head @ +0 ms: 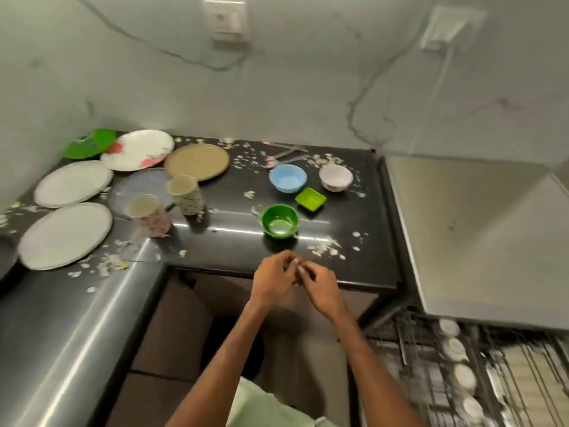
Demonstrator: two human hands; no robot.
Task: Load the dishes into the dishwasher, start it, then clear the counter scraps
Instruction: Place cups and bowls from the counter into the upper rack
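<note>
My left hand (272, 280) and my right hand (318, 283) meet fingertip to fingertip over the front edge of the black counter (234, 251); the fingers are loosely curled and I see nothing held. Just beyond them stands a green bowl (280, 220). Farther back are a green square dish (310, 199), a blue bowl (288, 178) and a white bowl (335, 177). Two cups (151, 214) (186, 194) stand left of centre. Several plates lie at the left, among them a white plate (64, 235) and a tan plate (197, 161). The open dishwasher rack (455, 371) is at the lower right.
White scraps (326, 249) are scattered over the counter. Some utensils (286, 155) lie at the back by the wall. A steel surface (480, 232) sits right of the counter above the rack. A dark bin (234, 346) stands on the floor below my arms.
</note>
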